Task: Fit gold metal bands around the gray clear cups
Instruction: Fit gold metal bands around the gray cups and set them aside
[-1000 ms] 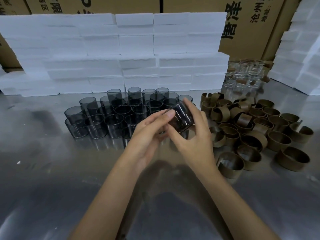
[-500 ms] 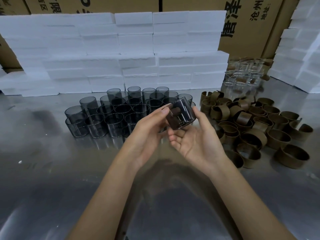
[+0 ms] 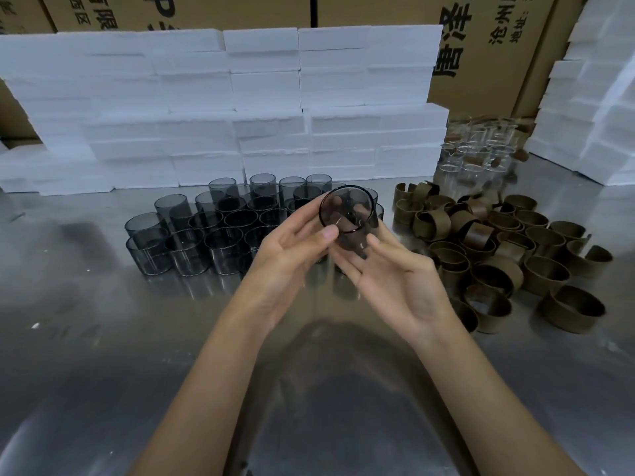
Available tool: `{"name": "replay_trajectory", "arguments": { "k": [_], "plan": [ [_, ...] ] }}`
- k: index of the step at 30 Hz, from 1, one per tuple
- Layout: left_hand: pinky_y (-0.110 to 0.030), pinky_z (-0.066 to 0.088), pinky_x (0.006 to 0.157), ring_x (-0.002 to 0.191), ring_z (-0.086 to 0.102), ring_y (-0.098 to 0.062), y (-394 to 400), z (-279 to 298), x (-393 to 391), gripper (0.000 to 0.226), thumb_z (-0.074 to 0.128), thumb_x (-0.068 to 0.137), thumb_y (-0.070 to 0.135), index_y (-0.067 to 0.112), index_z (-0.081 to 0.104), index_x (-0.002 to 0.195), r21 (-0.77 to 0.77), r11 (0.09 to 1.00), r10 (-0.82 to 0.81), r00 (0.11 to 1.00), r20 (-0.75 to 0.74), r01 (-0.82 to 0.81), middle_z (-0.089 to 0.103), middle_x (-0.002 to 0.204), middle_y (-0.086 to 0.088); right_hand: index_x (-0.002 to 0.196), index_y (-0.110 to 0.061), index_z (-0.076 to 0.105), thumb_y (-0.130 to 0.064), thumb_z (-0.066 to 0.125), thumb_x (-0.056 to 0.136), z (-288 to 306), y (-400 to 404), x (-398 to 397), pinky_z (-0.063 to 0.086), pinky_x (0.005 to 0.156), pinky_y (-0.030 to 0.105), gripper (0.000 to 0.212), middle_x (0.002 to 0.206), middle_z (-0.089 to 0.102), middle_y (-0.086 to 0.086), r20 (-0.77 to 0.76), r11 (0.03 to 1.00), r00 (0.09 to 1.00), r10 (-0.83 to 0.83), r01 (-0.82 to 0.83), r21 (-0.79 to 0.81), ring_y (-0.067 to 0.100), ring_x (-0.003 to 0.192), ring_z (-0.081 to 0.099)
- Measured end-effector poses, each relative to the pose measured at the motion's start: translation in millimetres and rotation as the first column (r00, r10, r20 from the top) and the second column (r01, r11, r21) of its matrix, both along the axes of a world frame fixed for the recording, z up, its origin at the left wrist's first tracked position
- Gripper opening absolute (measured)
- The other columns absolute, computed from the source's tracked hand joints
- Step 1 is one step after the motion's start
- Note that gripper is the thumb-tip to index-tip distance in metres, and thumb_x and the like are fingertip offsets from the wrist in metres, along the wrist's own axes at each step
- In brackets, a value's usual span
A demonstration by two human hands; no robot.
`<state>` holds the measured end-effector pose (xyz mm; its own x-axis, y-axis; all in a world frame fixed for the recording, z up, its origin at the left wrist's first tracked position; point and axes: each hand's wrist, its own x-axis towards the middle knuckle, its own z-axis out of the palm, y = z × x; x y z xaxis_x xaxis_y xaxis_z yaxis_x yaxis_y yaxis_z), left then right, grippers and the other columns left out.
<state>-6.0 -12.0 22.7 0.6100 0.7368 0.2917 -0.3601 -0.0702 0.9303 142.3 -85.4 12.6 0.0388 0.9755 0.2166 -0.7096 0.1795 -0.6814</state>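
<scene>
step in hand, as judged: a single gray cup (image 3: 347,219) is being held up between both hands above the bench (image 3: 103,355), mouth tilted toward the camera. a brownish shape is showing through its wall, possibly a band already on it, but cannot tell for sure. so this is either checking a fitted cup or readying a bare one.

left hand (image 3: 292,259): palm turned up, fingers loosely spread, thumb tip (image 3: 326,232) touching the cup's lower rim at about 7 o'clock. right hand (image 3: 395,280): palm up too, fingers apart, cradling the cup from 5 o'clock, thumb (image 3: 376,242) resting on the wall. neither hand is wrapping the cup tightly; it is being pinched lightly between the thumbs and the fingers behind it.

the stock of gray cups (image 3: 220,235) is standing on the bench at 10 o'clock of the hands. the pile of gold bands (image 3: 508,255) is lying at 3 o'clock. clear cups (image 3: 477,152) are standing farther back at 1 o'clock, white foam blocks (image 3: 223,108) stacked behind.

next move, as judged: if banded, setting the cup down apart from the bare ones; if not, the right hand is reaching to 3 o'clock for a band while the left is taking a firmer hold.
</scene>
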Motion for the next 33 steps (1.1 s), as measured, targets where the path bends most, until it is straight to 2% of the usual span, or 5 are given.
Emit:
{"name": "replay_trajectory", "arguments": {
  "k": [8,13,20,28,33],
  "plan": [
    [-0.048,0.043,0.114,0.132,0.058,-0.014,-9,2,3,0.058,0.084,0.078,0.02,0.025,0.062,0.132,0.308,0.933,0.224,0.97,-0.096,-0.185,0.067,0.133,0.007,0.149,0.006,0.042,-0.015,0.052,0.093,2,-2,4,0.025,0.125,0.046,0.06,0.157,0.039,0.028,-0.149,0.998,0.988,-0.029,0.019,-0.067,0.042,0.148,0.036],
    [-0.026,0.049,0.1,0.118,0.062,-0.007,-16,2,8,0.061,0.091,0.065,0.034,0.031,0.059,0.116,0.412,0.866,0.36,0.925,-0.122,-0.282,0.068,0.119,0.013,0.152,0.011,0.031,-0.015,0.055,0.087,-4,0,4,0.008,0.128,0.046,0.074,0.16,0.029,0.03,-0.15,0.997,0.989,-0.014,0.003,-0.074,0.044,0.152,0.022],
    [-0.02,0.051,0.08,0.095,0.062,-0.009,-23,0,15,0.05,0.085,0.057,0.061,0.04,0.051,0.087,0.334,0.789,0.576,0.809,-0.114,-0.515,0.062,0.108,-0.003,0.148,0.017,0.03,-0.015,0.05,0.088,-10,4,-8,0.041,0.107,0.043,0.071,0.158,0.032,0.033,-0.053,0.992,0.996,0.076,-0.081,-0.093,0.039,0.134,0.038],
    [-0.015,0.048,0.086,0.094,0.066,0.001,-21,1,15,0.003,0.066,0.098,0.012,0.013,0.066,0.1,0.387,0.795,0.505,0.863,0.003,-0.467,0.071,0.096,0.009,0.15,0.01,0.037,-0.018,0.048,0.092,-14,5,0,0.025,0.125,0.048,0.065,0.155,0.041,0.029,-0.15,0.995,0.987,0.061,-0.073,-0.073,0.039,0.147,0.038],
    [-0.032,0.047,0.106,0.125,0.059,-0.007,-24,-4,15,0.045,0.069,0.092,0.03,0.026,0.06,0.135,0.41,0.857,0.394,0.91,-0.134,-0.311,0.066,0.131,0.011,0.152,0.009,0.035,-0.021,0.052,0.095,-12,5,6,0.034,0.121,0.046,0.066,0.153,0.044,0.027,-0.216,0.998,0.976,0.0,-0.013,-0.057,0.04,0.142,0.045]
  ]
}}
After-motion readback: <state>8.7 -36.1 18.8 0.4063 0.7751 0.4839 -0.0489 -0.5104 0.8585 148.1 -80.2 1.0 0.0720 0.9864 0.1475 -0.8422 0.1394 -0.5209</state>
